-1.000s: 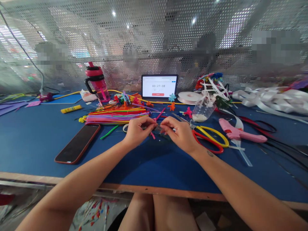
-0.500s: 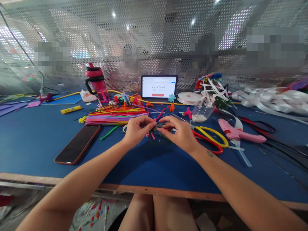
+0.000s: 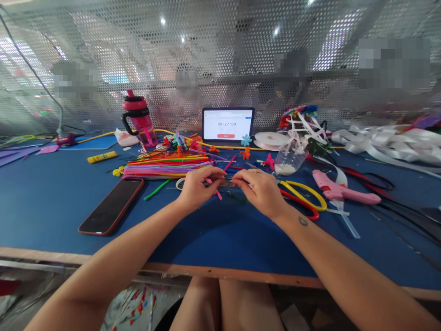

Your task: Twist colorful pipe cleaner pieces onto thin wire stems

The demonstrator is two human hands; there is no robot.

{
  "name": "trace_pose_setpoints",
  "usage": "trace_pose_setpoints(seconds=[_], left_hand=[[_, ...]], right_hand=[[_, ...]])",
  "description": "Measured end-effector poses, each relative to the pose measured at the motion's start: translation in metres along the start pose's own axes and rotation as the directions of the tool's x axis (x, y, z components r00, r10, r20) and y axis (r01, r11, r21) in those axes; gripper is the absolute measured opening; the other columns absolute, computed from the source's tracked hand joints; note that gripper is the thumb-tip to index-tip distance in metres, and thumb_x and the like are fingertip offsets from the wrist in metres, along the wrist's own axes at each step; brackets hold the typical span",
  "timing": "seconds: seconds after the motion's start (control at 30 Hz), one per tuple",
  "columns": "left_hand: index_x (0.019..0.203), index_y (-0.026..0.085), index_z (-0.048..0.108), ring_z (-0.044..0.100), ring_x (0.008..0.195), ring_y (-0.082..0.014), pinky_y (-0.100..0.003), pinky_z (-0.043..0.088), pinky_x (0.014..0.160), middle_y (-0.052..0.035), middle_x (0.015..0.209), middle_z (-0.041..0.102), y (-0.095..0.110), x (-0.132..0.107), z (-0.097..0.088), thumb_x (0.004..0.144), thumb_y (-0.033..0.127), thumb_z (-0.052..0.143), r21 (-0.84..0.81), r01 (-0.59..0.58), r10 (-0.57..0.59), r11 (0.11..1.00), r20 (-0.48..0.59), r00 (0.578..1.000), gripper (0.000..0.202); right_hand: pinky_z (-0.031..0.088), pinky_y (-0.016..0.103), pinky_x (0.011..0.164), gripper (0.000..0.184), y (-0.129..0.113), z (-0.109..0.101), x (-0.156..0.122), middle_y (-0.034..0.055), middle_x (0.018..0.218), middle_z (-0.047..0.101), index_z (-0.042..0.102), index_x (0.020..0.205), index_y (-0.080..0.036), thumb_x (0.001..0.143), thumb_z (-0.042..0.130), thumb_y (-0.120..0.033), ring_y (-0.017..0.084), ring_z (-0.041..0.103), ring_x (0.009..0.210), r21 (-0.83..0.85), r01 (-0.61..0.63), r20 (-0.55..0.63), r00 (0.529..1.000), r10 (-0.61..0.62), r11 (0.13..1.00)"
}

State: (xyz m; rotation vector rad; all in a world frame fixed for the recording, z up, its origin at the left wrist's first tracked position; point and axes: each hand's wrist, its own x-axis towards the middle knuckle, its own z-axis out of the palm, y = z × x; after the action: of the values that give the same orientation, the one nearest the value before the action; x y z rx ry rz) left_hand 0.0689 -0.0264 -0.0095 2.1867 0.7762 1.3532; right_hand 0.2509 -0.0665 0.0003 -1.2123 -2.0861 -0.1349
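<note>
Fingertips pinched, my left hand and my right hand face each other above the middle of the blue table. A thin, dark, wire-like strand stretches across the small gap between them; its exact kind is too small to make out. Pink pipe cleaner pieces lie just beyond and under the fingers. Beside my right hand are scissors with yellow and red handles. A short green pipe cleaner and a bundle of coloured pipe cleaners lie left of my left hand.
A phone lies at left, a pink glue gun at right. Farther back stand a pink bottle, a tablet showing a timer, a ribbon spool, pipe cleaner flowers, a plastic bag and white ribbon.
My right hand has turned and its fingers have closed into a pinch on the strand. The dark strand now runs more level between both hands. The timer has advanced by one second.
</note>
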Motion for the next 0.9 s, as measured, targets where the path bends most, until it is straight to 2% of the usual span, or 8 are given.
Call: trace_pose_setpoints(seconds=[0.13,0.3,0.37,0.47,0.57,0.7,0.83,0.9], left_hand=[[0.093,0.016,0.064,0.065,0.072,-0.0109,-0.019,0.05,0.064,-0.002,0.079,0.069,-0.0012,0.0012,-0.0024,0.076,0.017,0.061,0.036,-0.051,0.052,0.998,-0.016,0.999,0.017],[0.088,0.017,0.067,0.062,0.072,-0.0103,-0.021,0.05,0.067,-0.0032,0.078,0.068,-0.0006,0.0018,-0.0047,0.079,0.015,0.058,0.156,-0.252,0.253,0.955,0.01,0.967,0.013],[0.086,0.016,0.067,0.062,0.073,-0.0103,-0.021,0.05,0.068,-0.0041,0.078,0.067,-0.0011,0.0014,-0.0047,0.08,0.014,0.057,0.165,-0.297,0.298,0.94,0.02,0.954,0.013],[0.085,0.015,0.068,0.061,0.072,-0.0102,-0.021,0.05,0.067,-0.0042,0.077,0.066,-0.0019,0.0006,-0.0038,0.079,0.014,0.057,0.162,-0.295,0.296,0.942,0.019,0.955,0.012],[0.084,0.015,0.068,0.061,0.07,-0.0103,-0.02,0.049,0.065,-0.004,0.076,0.066,-0.002,-0.0002,-0.0027,0.079,0.014,0.056,0.145,-0.277,0.277,0.95,0.02,0.961,0.013],[0.086,0.017,0.068,0.061,0.071,-0.0104,-0.02,0.049,0.066,-0.0032,0.077,0.067,-0.0013,-0.0013,-0.0019,0.079,0.013,0.055,0.129,-0.245,0.242,0.961,0.036,0.97,0.015],[0.107,0.02,0.061,0.062,0.076,-0.0105,-0.022,0.05,0.072,-0.0014,0.083,0.067,-0.0008,-0.0013,-0.0027,0.079,0.013,0.055,0.14,-0.188,0.186,0.972,0.029,0.982,0.029],[0.104,0.019,0.062,0.062,0.075,-0.0105,-0.022,0.05,0.07,-0.0014,0.083,0.067,-0.0007,-0.0005,-0.0035,0.079,0.015,0.056,0.156,-0.179,0.177,0.971,0.026,0.984,0.026]], right_hand=[[0.038,0.024,0.066,0.02,-0.0012,-0.0021,0.0024,-0.0003,0.068,0.065,0.058,0.077,-0.019,0.089,0.045,-0.027,0.013,0.059,0.069,0.074,-0.039,0.038,0.999,0.036,0.997],[0.037,0.023,0.062,0.026,-0.0011,-0.002,0.0036,-0.0023,0.062,0.064,0.054,0.074,-0.02,0.091,0.038,-0.03,0.012,0.058,0.062,0.138,-0.092,0.112,0.991,0.076,0.986],[0.037,0.023,0.061,0.031,-0.0006,-0.0014,0.0033,-0.0022,0.058,0.063,0.053,0.071,-0.02,0.093,0.034,-0.032,0.012,0.057,0.058,0.139,-0.109,0.146,0.985,0.088,0.984],[0.038,0.024,0.063,0.028,0.0001,-0.0001,0.0022,-0.0007,0.065,0.065,0.056,0.079,-0.02,0.091,0.037,-0.037,0.013,0.058,0.063,0.123,-0.086,0.144,0.987,0.068,0.989],[0.039,0.025,0.068,0.022,0.0001,0.001,0.0008,0.0027,0.077,0.064,0.057,0.091,-0.02,0.086,0.049,-0.04,0.016,0.057,0.077,0.047,0.008,0.054,0.998,-0.011,0.999],[0.038,0.025,0.065,0.022,-0.0007,0.001,-0.0005,0.0037,0.071,0.059,0.059,0.08,-0.019,0.088,0.045,-0.034,0.016,0.054,0.074,-0.064,0.036,-0.009,0.999,-0.036,0.997],[0.037,0.025,0.063,0.021,-0.0011,-0.0002,0.0009,0.0038,0.071,0.059,0.06,0.081,-0.019,0.088,0.044,-0.03,0.015,0.054,0.073,-0.06,0.012,0.026,1.0,-0.01,0.998],[0.037,0.024,0.063,0.023,-0.0006,-0.0007,0.002,0.0037,0.07,0.059,0.06,0.078,-0.019,0.089,0.043,-0.029,0.015,0.054,0.073,-0.042,-0.009,0.046,0.999,0.011,0.999]])
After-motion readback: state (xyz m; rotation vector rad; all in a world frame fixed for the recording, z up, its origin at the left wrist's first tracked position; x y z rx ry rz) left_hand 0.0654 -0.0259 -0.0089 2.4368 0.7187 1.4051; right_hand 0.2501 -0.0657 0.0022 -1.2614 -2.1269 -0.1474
